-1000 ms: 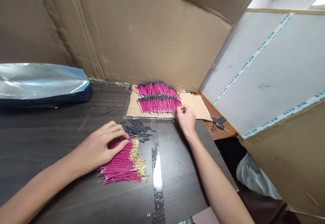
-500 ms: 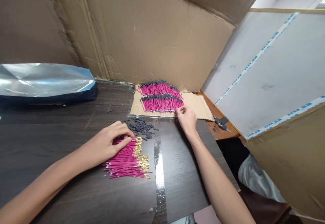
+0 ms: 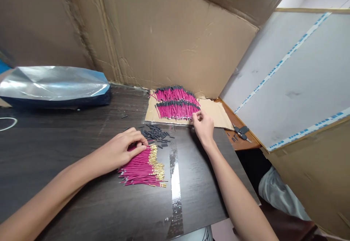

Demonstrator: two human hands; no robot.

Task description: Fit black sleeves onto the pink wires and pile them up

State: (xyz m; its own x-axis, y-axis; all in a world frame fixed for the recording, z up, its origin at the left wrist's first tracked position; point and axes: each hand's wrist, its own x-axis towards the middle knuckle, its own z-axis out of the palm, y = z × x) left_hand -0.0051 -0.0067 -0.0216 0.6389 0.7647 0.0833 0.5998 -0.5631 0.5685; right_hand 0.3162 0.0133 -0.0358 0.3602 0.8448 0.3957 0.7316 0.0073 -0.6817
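at frame centre the left hand [image 3: 124,150] lies fingers-down, loosely curled, on the loose pile of pink gold-tipped wires [image 3: 143,168]. just above, the right hand [image 3: 203,124] pinches at the edge of the rows of pink black-capped wires [image 3: 176,104] on the flat cardboard sheet [image 3: 216,115]; what it grips cannot be told. small black sleeves [image 3: 155,133] lie between.

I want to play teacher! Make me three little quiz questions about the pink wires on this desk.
1. True or false: the left hand rests on the gold-tipped pink wires.
2. What lies under the black-tipped pink wires: A silver bag, B cardboard sheet, C keys?
3. What small dark pieces lie between the two wire piles?

Key: 1 true. 2 B, the cardboard sheet. 3 The black sleeves.
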